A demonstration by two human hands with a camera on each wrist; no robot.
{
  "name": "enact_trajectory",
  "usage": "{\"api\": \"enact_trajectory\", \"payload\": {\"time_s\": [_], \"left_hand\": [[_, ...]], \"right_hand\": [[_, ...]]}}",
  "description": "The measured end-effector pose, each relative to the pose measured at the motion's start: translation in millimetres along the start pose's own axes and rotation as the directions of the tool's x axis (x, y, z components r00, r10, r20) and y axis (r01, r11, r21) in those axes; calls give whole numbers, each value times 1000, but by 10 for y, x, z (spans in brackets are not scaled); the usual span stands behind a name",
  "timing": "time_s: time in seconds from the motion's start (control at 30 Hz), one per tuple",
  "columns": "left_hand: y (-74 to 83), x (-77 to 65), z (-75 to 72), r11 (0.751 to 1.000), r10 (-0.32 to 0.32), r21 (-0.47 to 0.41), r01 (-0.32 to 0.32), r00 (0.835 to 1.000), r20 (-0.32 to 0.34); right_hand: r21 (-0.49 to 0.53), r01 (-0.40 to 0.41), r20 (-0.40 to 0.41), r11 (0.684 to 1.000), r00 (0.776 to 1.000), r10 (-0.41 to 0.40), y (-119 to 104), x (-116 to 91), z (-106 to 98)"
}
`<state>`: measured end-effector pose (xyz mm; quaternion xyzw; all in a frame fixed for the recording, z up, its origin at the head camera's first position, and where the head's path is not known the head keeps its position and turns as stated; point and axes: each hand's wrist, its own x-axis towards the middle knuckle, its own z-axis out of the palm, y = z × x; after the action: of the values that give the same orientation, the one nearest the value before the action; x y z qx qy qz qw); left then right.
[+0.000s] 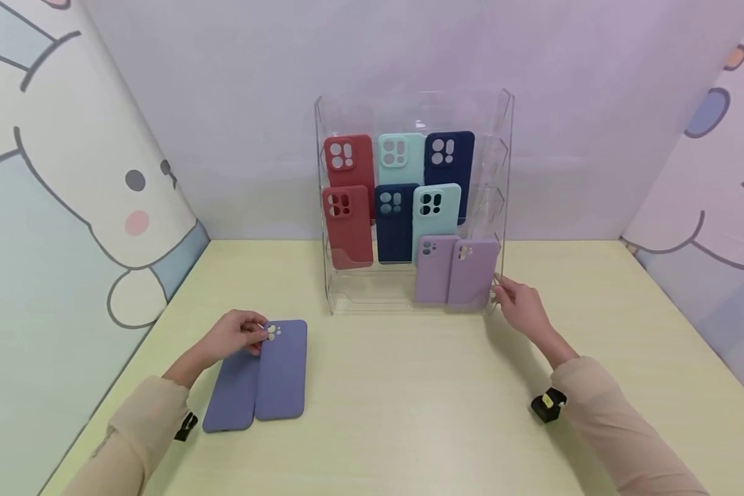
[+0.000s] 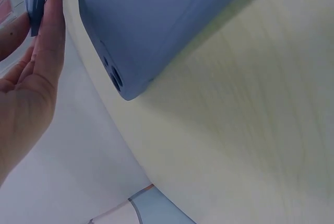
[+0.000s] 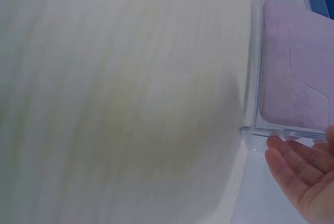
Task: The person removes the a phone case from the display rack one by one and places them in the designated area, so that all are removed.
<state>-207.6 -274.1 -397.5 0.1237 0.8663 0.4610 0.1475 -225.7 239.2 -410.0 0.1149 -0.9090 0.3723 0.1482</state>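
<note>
Pinching a violet phone case (image 1: 283,375) near its top corner, front-left of the rack (image 1: 372,302), the left hand (image 1: 235,334) seems mid-pickup, calling for a secure lift; the right hand (image 1: 523,308) touches the rack's side, fingers loosely extended.

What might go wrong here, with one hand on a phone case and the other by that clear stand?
The left hand pinches a periwinkle phone case near its camera-cutout end, so it might slip or swing. A second periwinkle case lies close beside it and could get nudged. The right hand is at the side of the clear stand; a sideways push might shift it and jostle the phone cases inside.
</note>
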Motion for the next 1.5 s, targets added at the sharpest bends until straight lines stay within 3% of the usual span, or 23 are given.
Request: {"api": "enact_trajectory", "payload": {"time_s": [0.27, 0.57, 0.83, 1.07, 1.23, 1.5], "left_hand": [[-80, 65, 19, 999, -52, 4, 52, 996, 71], [-86, 98, 25, 996, -83, 14, 82, 993, 88], [-92, 108, 24, 996, -83, 20, 82, 993, 79], [-40, 76, 23, 993, -93, 75, 92, 995, 16], [9, 52, 16, 993, -50, 105, 54, 998, -36], [152, 1, 44, 974, 120, 202, -98, 988, -99]], "right_hand": [[14, -10, 3, 1000, 1000, 10, 17, -5, 5], [-6, -10, 1, 1000, 1000, 10, 7, 0, 3], [-3, -25, 7, 1000, 1000, 25, -1, 5, 1], [-1, -20, 2, 1000, 1000, 20, 0, 4, 5], [11, -20, 6, 1000, 1000, 20, -5, 0, -1], [8, -22, 7, 1000, 1000, 22, -19, -4, -4]]}}
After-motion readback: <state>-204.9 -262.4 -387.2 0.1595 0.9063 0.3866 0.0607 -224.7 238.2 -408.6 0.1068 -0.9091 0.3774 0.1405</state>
